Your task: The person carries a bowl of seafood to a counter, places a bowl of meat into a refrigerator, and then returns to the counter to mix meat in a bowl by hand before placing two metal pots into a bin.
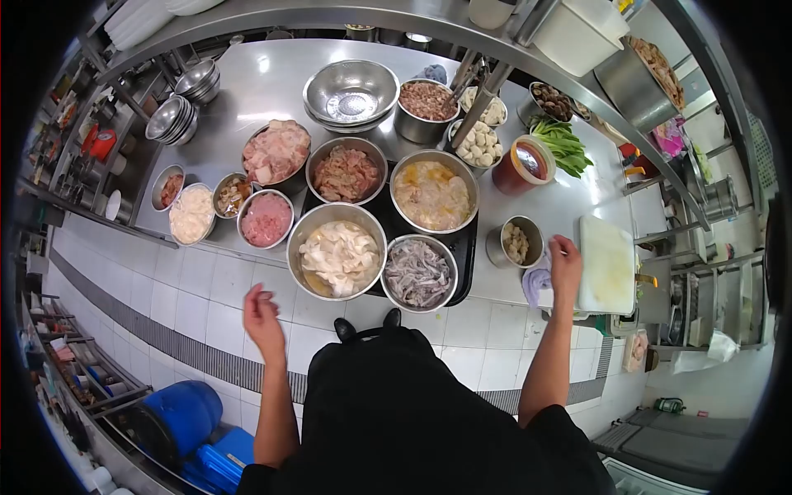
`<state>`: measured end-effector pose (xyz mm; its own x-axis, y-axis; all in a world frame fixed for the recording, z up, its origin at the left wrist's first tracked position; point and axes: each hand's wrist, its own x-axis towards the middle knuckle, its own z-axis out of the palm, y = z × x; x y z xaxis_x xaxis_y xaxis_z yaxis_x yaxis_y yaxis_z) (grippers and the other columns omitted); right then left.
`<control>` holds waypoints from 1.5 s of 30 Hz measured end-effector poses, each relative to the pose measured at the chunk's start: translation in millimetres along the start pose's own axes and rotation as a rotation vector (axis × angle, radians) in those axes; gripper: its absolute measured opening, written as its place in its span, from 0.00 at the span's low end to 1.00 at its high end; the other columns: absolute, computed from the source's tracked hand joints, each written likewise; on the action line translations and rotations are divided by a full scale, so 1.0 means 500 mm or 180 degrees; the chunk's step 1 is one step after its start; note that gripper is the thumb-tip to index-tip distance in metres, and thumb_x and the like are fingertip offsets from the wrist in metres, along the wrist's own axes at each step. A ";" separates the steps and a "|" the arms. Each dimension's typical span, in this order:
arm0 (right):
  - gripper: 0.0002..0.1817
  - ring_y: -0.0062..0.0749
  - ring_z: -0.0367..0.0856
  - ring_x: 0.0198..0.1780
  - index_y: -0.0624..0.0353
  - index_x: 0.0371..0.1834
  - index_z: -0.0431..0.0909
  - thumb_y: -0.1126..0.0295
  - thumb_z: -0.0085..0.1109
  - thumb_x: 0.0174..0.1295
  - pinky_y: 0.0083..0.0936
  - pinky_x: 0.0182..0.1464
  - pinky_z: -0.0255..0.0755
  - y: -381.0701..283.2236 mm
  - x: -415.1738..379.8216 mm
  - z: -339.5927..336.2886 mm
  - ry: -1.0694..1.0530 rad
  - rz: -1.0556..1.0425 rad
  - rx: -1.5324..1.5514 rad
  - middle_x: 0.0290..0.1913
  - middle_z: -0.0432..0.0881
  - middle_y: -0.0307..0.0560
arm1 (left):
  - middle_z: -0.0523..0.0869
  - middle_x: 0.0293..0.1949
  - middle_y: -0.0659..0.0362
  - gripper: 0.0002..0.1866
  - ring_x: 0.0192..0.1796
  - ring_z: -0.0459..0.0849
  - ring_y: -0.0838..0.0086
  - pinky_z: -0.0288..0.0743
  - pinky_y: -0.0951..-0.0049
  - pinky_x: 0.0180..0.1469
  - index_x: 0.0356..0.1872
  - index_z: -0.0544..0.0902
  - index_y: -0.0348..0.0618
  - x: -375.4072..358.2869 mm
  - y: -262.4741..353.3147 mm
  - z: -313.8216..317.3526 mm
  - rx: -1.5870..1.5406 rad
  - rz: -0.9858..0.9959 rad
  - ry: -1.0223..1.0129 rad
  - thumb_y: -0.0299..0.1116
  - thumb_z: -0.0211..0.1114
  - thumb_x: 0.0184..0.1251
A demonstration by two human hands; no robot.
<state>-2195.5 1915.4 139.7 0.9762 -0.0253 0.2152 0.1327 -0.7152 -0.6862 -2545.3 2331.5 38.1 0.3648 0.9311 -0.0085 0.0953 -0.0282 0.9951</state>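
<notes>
My left hand (262, 320) hangs in the air over the tiled floor, left of a large steel bowl (295, 256) of pale sliced meat in liquid. Its fingers are slightly blurred, loosely bent and apart, with nothing in them. My right hand (564, 262) is closed, its fingers curled at the edge of a lavender cloth (537, 283); whether it grips anything is hidden. Left of that hand stands a steel pot (497, 247) with pale chunks in it. A white cutting board (606, 264) lies just to its right.
Bowls of raw meat (275, 153), grey strips (419, 274) and yellowish marinated pieces (435, 195) crowd the steel table (256, 82). Beyond my right hand are a red-brown container (516, 172) and leafy greens (563, 147). A metal shelf (330, 23) crosses overhead. A blue barrel (183, 417) stands lower left.
</notes>
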 end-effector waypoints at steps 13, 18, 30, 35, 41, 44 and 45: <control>0.34 0.67 0.68 0.66 0.62 0.64 0.72 0.57 0.67 0.55 0.45 0.66 0.65 0.369 -0.071 0.138 -0.0169 0.0180 -0.1382 0.67 0.65 0.75 | 0.64 0.64 0.24 0.30 0.63 0.72 0.35 0.66 0.54 0.66 0.62 0.73 0.41 -0.065 0.118 0.529 0.1888 0.1004 -0.2005 0.35 0.68 0.58; 0.36 0.65 0.61 0.70 0.49 0.67 0.68 0.62 0.68 0.53 0.50 0.68 0.62 0.344 -0.045 0.155 0.0751 0.0393 -0.0763 0.72 0.59 0.62 | 0.62 0.66 0.32 0.20 0.59 0.75 0.38 0.70 0.57 0.61 0.41 0.79 0.43 -0.066 0.107 0.564 0.2024 0.0807 -0.1894 0.37 0.76 0.49; 0.11 0.34 0.81 0.48 0.59 0.46 0.79 0.71 0.59 0.60 0.30 0.52 0.74 0.152 0.025 0.067 0.0554 0.0714 0.1580 0.48 0.82 0.47 | 0.59 0.69 0.40 0.19 0.62 0.74 0.45 0.71 0.60 0.64 0.33 0.80 0.40 -0.048 0.084 0.570 0.2049 0.1178 -0.1835 0.39 0.78 0.47; 0.11 0.33 0.83 0.36 0.59 0.42 0.77 0.65 0.54 0.63 0.29 0.39 0.76 -0.093 0.083 0.258 -0.2395 -0.0909 0.0920 0.35 0.84 0.51 | 0.61 0.67 0.41 0.19 0.64 0.72 0.46 0.70 0.61 0.63 0.32 0.79 0.40 -0.057 0.085 0.573 0.1924 0.0996 -0.1794 0.38 0.79 0.47; 0.11 0.35 0.78 0.20 0.64 0.38 0.77 0.71 0.47 0.58 0.34 0.17 0.67 -0.210 0.147 0.444 -0.4405 -0.0633 -0.1015 0.25 0.80 0.53 | 0.54 0.71 0.31 0.21 0.63 0.73 0.39 0.70 0.59 0.64 0.38 0.80 0.41 -0.057 0.087 0.566 0.2059 0.1061 -0.1780 0.42 0.76 0.50; 0.11 0.33 0.77 0.21 0.64 0.39 0.76 0.72 0.46 0.59 0.30 0.17 0.66 -0.191 0.149 0.475 -0.4396 -0.0285 -0.0727 0.25 0.78 0.51 | 0.54 0.71 0.30 0.21 0.63 0.73 0.39 0.70 0.58 0.64 0.39 0.80 0.41 -0.065 0.090 0.566 0.2054 0.0842 -0.1836 0.43 0.76 0.50; 0.12 0.32 0.77 0.21 0.63 0.42 0.75 0.71 0.45 0.60 0.30 0.18 0.68 -0.190 0.163 0.474 -0.4470 -0.0247 -0.0684 0.26 0.78 0.49 | 0.54 0.71 0.31 0.21 0.62 0.73 0.39 0.71 0.58 0.64 0.39 0.80 0.41 -0.067 0.090 0.566 0.2086 0.0910 -0.1770 0.42 0.77 0.50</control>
<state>-2087.9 2146.8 57.9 0.3410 0.6303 -0.6975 0.2889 -0.7763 -0.5602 -2291.4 2196.1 55.0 0.8341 0.5515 0.0144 0.3785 -0.5911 0.7122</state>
